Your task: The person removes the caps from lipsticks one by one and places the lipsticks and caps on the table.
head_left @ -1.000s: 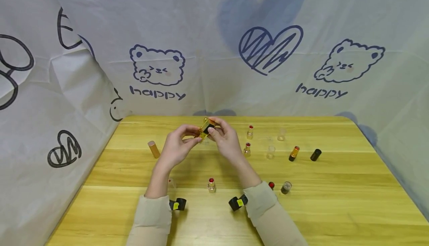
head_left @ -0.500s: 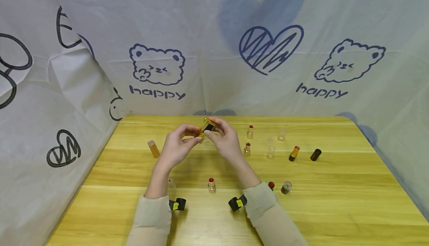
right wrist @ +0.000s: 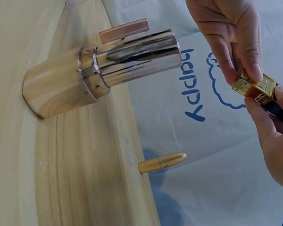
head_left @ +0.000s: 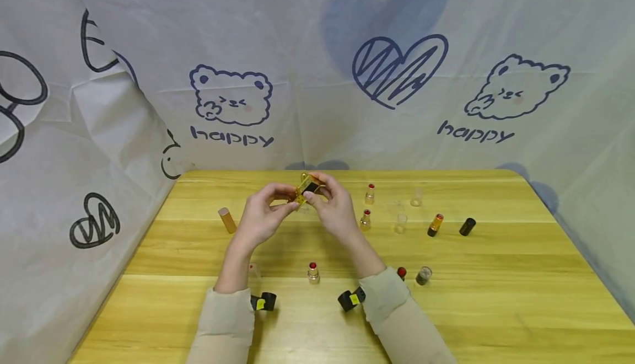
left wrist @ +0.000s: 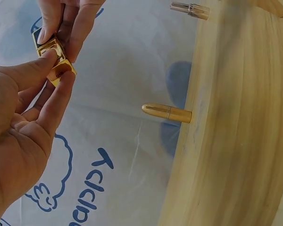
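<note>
Thumb point(head_left: 315, 199) shifted; case point(head_left: 311, 188) seemingly slants rightward.

Pale, creased cloth point(head_left: 307, 38) hangs behind the yellowish wooden surface point(head_left: 496, 309) and along its left and right sides. On the back stretch, two blue bear drawings point(head_left: 230, 96), each above the word "happy" point(head_left: 231, 136), flank a scribbled heart point(head_left: 399, 71); a blurry solid blue heart point(head_left: 387, 11) rises above it. Dark outlines point(head_left: 94, 229) mark the left side. Soft light brightens the surface's near middle.
</note>
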`<action>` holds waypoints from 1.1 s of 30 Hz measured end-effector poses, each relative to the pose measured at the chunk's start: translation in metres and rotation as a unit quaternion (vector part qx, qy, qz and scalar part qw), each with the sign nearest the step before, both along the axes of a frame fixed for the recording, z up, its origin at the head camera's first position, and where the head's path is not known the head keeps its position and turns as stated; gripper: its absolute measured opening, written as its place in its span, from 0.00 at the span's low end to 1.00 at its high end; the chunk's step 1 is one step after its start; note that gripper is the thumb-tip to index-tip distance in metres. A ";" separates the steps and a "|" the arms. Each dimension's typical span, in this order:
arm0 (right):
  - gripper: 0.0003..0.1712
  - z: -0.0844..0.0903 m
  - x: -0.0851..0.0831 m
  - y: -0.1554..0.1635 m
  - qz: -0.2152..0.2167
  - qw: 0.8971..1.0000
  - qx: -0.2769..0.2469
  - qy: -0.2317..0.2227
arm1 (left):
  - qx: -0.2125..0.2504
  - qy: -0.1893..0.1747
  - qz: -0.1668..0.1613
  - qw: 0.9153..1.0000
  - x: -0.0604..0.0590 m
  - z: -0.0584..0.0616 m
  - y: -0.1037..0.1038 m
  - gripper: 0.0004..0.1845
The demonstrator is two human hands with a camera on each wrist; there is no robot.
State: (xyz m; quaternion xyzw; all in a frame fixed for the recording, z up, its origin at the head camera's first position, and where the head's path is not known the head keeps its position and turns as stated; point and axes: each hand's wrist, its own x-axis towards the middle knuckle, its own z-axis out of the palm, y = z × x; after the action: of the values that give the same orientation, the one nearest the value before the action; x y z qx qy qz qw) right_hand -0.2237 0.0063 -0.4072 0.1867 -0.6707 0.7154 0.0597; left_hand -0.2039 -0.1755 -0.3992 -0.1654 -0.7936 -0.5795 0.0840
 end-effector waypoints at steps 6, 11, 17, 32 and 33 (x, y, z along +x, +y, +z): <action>0.25 0.001 0.002 -0.004 -0.027 0.999 0.007 0.031 | -0.004 0.004 0.008 1.000 0.001 0.002 -0.002 0.17; 0.25 0.001 0.004 -0.005 -0.030 0.999 0.011 0.030 | -0.003 0.009 0.001 1.000 0.000 0.003 -0.003 0.17; 0.24 0.003 0.003 0.000 -0.011 1.000 -0.008 0.028 | -0.010 -0.004 0.000 1.000 0.004 0.005 -0.006 0.17; 0.25 0.008 0.004 0.000 0.024 0.998 -0.061 0.008 | -0.022 0.004 0.016 1.000 0.008 0.011 -0.006 0.16; 0.26 0.008 0.004 0.000 0.027 0.998 -0.063 0.009 | -0.021 0.004 0.018 1.000 0.008 0.011 -0.006 0.16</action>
State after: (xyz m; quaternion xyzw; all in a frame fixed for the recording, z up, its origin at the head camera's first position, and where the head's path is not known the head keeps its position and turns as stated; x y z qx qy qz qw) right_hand -0.2197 0.0063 -0.3989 0.2069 -0.6187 0.7556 0.0578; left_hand -0.1963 -0.1813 -0.3886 -0.1552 -0.8080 -0.5606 0.0939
